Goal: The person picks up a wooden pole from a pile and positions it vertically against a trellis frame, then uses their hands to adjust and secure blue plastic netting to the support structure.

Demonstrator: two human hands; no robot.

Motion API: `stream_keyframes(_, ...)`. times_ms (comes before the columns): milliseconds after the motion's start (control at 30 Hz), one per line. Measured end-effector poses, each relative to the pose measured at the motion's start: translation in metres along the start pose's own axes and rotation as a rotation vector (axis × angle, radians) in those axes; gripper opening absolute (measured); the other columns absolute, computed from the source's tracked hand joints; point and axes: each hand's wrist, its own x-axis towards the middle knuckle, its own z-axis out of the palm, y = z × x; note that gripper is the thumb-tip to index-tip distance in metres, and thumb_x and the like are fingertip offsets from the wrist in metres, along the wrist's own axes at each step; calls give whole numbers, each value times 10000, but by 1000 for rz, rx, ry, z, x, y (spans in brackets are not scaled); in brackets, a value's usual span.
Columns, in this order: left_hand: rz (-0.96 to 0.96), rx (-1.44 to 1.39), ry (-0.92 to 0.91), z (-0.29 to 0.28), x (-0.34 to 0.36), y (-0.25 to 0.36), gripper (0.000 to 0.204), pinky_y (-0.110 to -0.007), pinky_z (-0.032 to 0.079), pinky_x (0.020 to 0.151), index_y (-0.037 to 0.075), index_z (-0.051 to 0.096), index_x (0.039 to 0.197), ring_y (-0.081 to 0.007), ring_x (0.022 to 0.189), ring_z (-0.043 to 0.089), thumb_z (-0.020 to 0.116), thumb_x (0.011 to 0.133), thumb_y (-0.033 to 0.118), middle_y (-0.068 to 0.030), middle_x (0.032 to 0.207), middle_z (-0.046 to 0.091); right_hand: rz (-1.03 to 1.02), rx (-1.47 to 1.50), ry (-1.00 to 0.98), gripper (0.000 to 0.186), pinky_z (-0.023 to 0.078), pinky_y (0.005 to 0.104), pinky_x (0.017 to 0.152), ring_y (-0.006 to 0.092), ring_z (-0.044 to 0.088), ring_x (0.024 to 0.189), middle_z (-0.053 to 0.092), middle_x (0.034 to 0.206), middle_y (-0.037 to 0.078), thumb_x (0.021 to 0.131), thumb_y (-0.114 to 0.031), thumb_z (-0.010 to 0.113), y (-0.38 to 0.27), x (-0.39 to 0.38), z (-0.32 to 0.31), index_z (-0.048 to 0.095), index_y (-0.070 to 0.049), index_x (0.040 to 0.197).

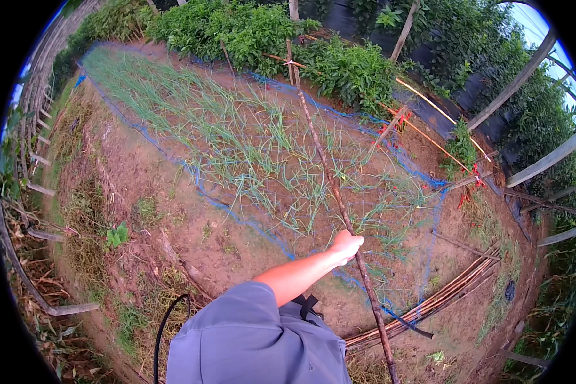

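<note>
My left hand [345, 247] reaches forward from a grey sleeve, its fingers wrapped round a long, thin wooden pole [331, 179]. The pole runs at a slant from the lower edge up toward an upright post [294, 70] at the far side. Beneath the pole lies a bed of thin green onion-like plants [262, 153], many of them leaning over. Blue netting [256, 225] borders the bed. Beside the pole's lower part is a dark flat strip [411, 325], whose kind I cannot make out. My right hand does not show.
A bundle of thin sticks [448, 291] lies on the soil at the right. Leafy bushes [230, 29] stand behind the bed. Orange poles [429, 137] with red ties edge the far right. A black curved tube [162, 333] shows beside my sleeve, and wooden rails [73, 310] stand left.
</note>
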Motion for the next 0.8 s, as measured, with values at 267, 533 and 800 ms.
stream_keyframes(267,-41,91,35,-1,7,25,242,-357,220,329,7,481,626,-148,346,386,594,810,116,-45,492,432,-28,44,59,501,437,535,1020,268,623,848,472,598,-3,959,-478,516,9,-15,14,408,-150,596)
stream_keyframes(533,-11,214,53,4,-21,44,238,-371,216,334,-13,517,663,-153,357,396,596,836,129,-51,508,446,-28,62,-58,461,421,553,1031,289,628,846,524,635,7,954,-450,536,7,-5,-16,474,-128,629)
stream_keyframes(800,70,278,55,8,-26,53,256,-400,241,358,-35,525,678,-172,378,421,620,831,146,-68,514,458,-24,16,-32,440,437,525,997,288,635,870,587,688,16,965,-435,519,8,-3,-15,530,-128,651)
